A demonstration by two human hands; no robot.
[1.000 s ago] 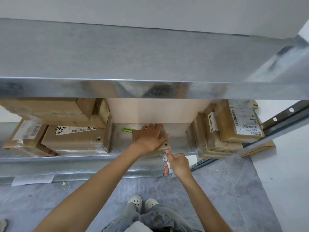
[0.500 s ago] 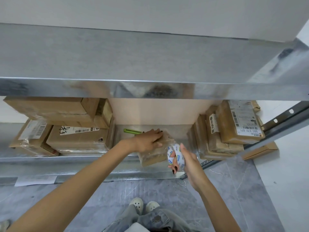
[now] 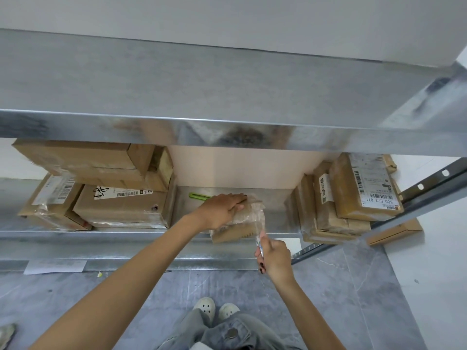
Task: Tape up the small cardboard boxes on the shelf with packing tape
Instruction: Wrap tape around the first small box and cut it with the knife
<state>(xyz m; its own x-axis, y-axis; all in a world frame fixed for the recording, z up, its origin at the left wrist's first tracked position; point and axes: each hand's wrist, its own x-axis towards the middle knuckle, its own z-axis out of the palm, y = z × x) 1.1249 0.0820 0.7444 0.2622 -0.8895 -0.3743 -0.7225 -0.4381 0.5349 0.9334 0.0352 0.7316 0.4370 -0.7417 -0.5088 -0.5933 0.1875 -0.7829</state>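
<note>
A small cardboard box [image 3: 240,229], wrapped in shiny clear tape, sits at the front edge of the metal shelf [image 3: 126,232] and juts a little over it. My left hand [image 3: 222,209] lies on top of the box with its fingers stretched over the far side. My right hand [image 3: 274,256] is just below the box's right front corner and grips the roll of packing tape [image 3: 260,245], which shows edge-on. A strip of clear tape runs from the roll up onto the box's right side.
Stacked cardboard boxes [image 3: 106,188] fill the shelf's left part, and taped parcels with labels [image 3: 353,195] lean at the right. A green cutter [image 3: 199,196] lies behind the small box. An upper shelf [image 3: 227,97] overhangs. My feet [image 3: 216,309] stand on grey floor.
The right hand dropped from beside the box's right face to below its front corner, pulling tape out. The left hand stayed on top of the box.
</note>
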